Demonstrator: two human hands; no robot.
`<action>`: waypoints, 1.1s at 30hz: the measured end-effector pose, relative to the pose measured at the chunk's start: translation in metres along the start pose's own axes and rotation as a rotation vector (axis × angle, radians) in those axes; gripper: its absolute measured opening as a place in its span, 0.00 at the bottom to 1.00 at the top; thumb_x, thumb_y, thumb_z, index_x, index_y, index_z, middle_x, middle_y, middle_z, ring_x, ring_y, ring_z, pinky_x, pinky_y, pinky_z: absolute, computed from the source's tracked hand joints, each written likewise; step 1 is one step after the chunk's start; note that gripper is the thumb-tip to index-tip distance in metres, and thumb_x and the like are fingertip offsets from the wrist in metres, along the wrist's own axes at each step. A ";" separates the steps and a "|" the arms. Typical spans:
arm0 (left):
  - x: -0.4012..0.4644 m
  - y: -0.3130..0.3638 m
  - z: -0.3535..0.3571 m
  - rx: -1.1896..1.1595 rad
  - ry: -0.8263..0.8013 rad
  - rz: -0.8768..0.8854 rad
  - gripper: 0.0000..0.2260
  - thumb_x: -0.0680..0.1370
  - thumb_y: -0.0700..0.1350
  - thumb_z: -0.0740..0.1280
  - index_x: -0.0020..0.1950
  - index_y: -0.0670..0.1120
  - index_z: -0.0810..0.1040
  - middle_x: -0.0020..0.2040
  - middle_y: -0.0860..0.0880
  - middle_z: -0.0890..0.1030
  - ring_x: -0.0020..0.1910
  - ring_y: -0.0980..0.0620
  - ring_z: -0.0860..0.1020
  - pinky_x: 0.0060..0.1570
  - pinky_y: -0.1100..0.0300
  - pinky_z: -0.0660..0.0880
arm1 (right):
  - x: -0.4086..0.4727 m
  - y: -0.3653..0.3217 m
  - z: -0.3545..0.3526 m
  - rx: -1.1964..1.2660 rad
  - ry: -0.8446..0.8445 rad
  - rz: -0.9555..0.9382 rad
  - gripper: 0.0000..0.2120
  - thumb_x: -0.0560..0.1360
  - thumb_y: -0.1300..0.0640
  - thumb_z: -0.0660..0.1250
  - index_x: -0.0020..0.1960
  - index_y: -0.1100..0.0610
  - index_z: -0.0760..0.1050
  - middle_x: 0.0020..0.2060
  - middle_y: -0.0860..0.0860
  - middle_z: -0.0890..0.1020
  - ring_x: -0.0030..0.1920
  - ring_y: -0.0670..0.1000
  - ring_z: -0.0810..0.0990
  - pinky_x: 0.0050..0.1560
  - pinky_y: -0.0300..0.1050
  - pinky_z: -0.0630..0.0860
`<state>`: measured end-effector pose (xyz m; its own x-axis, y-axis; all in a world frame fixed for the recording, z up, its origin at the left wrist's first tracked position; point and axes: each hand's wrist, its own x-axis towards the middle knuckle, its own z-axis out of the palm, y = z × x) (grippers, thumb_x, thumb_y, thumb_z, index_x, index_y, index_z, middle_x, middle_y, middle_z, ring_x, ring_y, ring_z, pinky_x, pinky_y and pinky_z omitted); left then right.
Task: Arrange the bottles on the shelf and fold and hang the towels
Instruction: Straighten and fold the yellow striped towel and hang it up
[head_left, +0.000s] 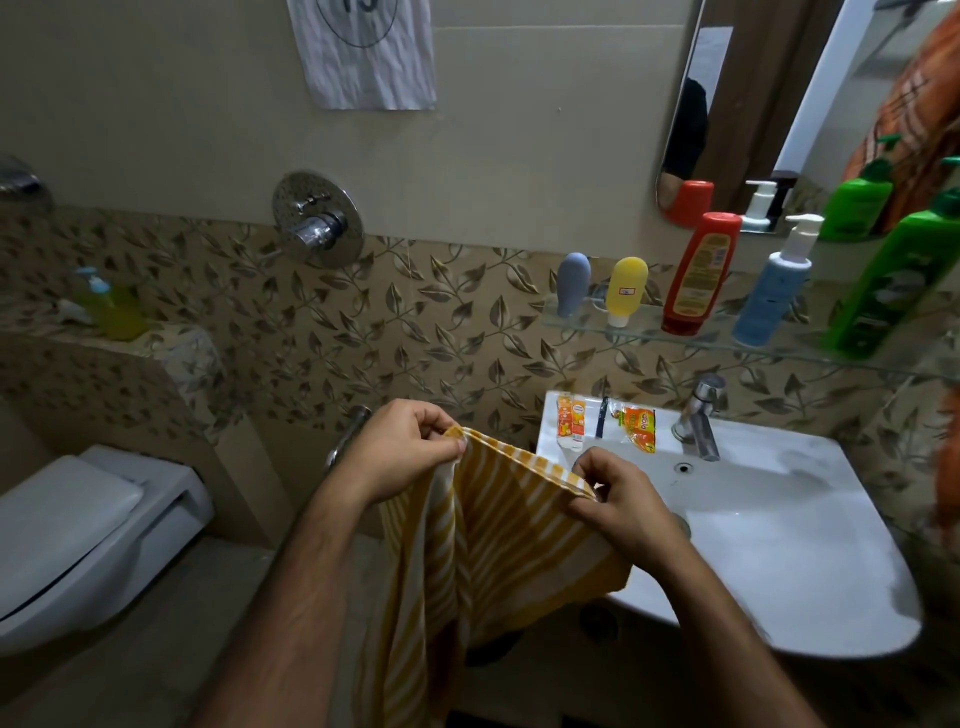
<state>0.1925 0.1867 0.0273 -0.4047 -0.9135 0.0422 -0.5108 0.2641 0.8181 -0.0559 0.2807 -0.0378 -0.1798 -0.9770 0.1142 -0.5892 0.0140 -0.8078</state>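
Now: Striped Towel Held Up Beside the Sink

Left hand (402, 449) and right hand (621, 506) each pinch a top corner of the yellow striped towel (498, 540), which hangs below them just left of the sink (810, 545). Behind the sink, bottles stand on the glass shelf (779, 351).

We stand in a home bathroom.
We see a toilet (88, 525), washbasin (810, 540), mirror (769, 104) and tiled wall (415, 322).
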 end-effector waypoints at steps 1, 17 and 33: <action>0.000 -0.001 -0.003 -0.017 -0.003 0.001 0.01 0.72 0.46 0.74 0.40 0.52 0.85 0.36 0.51 0.85 0.34 0.60 0.81 0.35 0.68 0.76 | -0.002 -0.002 -0.001 0.024 -0.026 -0.032 0.11 0.69 0.55 0.77 0.44 0.47 0.75 0.39 0.47 0.80 0.38 0.48 0.78 0.39 0.44 0.75; -0.001 -0.010 -0.029 0.069 -0.056 -0.062 0.03 0.71 0.45 0.74 0.38 0.51 0.85 0.36 0.51 0.85 0.36 0.58 0.82 0.39 0.63 0.77 | -0.005 -0.019 -0.006 -0.127 0.131 -0.285 0.20 0.69 0.45 0.76 0.59 0.46 0.80 0.36 0.35 0.75 0.38 0.35 0.75 0.41 0.31 0.72; -0.002 -0.011 -0.010 -0.009 -0.131 -0.062 0.02 0.70 0.46 0.73 0.40 0.50 0.86 0.39 0.51 0.86 0.41 0.56 0.84 0.42 0.63 0.79 | -0.021 0.000 -0.008 -0.287 0.095 -0.334 0.13 0.72 0.48 0.74 0.52 0.44 0.73 0.43 0.38 0.76 0.41 0.43 0.76 0.39 0.35 0.72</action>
<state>0.2065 0.1823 0.0246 -0.4688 -0.8793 -0.0836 -0.5313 0.2052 0.8220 -0.0587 0.3033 -0.0355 -0.0061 -0.9141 0.4054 -0.8194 -0.2278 -0.5260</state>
